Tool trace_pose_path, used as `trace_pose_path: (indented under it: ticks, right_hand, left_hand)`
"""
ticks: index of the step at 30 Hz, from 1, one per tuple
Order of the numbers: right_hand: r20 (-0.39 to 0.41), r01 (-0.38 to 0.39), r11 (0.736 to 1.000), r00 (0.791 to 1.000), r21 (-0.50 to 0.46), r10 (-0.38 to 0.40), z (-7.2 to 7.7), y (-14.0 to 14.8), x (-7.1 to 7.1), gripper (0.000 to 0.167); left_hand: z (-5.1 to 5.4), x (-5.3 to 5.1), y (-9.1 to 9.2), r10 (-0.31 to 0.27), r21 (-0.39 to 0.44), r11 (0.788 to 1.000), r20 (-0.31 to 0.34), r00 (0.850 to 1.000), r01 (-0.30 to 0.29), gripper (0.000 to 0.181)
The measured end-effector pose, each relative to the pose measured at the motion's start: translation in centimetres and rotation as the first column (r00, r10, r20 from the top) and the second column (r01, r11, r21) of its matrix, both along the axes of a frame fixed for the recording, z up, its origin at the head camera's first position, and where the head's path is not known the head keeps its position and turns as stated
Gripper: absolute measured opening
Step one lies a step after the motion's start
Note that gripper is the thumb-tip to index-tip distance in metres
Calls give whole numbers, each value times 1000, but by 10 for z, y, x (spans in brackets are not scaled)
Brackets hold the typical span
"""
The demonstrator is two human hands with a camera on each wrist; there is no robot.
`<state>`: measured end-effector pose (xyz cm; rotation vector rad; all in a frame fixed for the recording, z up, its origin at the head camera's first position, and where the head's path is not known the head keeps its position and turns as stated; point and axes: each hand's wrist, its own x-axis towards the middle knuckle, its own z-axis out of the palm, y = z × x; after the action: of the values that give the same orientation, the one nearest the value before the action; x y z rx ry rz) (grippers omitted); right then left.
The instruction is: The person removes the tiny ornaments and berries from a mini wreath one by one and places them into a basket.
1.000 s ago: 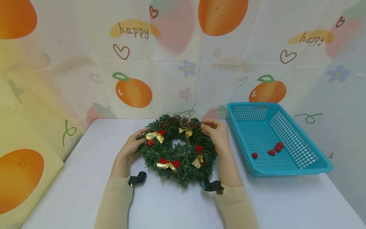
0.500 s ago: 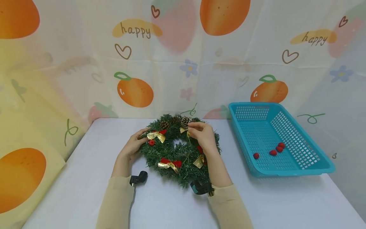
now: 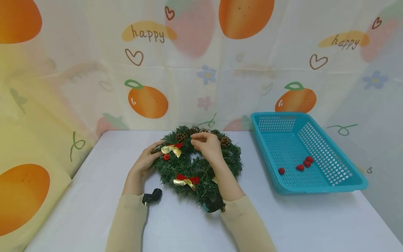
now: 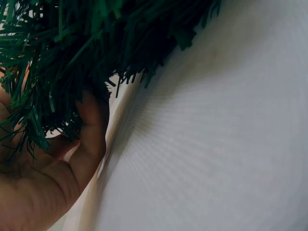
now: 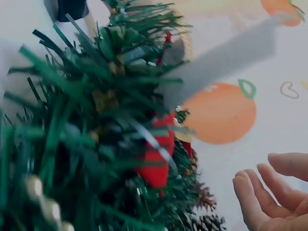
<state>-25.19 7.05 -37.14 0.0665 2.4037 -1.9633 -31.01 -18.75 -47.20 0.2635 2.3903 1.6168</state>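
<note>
A green wreath (image 3: 167,171) with pinecones (image 3: 225,141) and red-and-gold bows (image 3: 186,181) lies on the white table. Its left rim is gripped by my left hand (image 3: 145,161); in the left wrist view, curled fingers of that hand (image 4: 57,178) reach under the foliage (image 4: 96,43). Above the wreath's upper middle is my right hand (image 3: 208,146), covering part of the pinecones and the right-side bow. The right wrist view shows the same hand (image 5: 276,199) with fingers loosely bent and parted, nothing between them, beyond the foliage (image 5: 62,139) and a red ribbon (image 5: 156,159).
A blue perforated basket (image 3: 321,190) stands at the right of the table, with several small red berries (image 3: 281,171) in it. A printed curtain (image 3: 239,98) hangs behind the table. Each wrist carries a black camera (image 3: 153,196).
My right hand has moved left over the wreath, from its upper right side to its upper middle. My left hand has stayed on the left rim. The wreath and basket have hardly moved.
</note>
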Motion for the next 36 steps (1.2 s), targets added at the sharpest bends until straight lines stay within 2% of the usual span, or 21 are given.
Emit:
trace_pose_path:
  ticks: [4,10,18,27,36]
  right_hand:
    - [2,-32,999,999,15,32,-3,-10,-3,28]
    - [3,-63,997,998,-33,63,-5,-20,-6,28]
    - [-4,-88,994,996,-65,88,-8,-31,-7,28]
    - [-6,-97,995,995,14,97,-16,-45,-7,26]
    - [-19,-92,987,995,130,95,-28,-62,-5,20]
  left_hand:
    - [0,1,0,0,-11,1000,8,1000,0,57]
    - [3,2,1,1,7,1000,23,1000,-1,57]
    - [3,-1,1,-1,-10,1000,7,1000,1,56]
    - [3,0,3,2,-18,1000,-4,1000,-2,56]
    - [3,3,3,13,13,1000,32,999,-14,55]
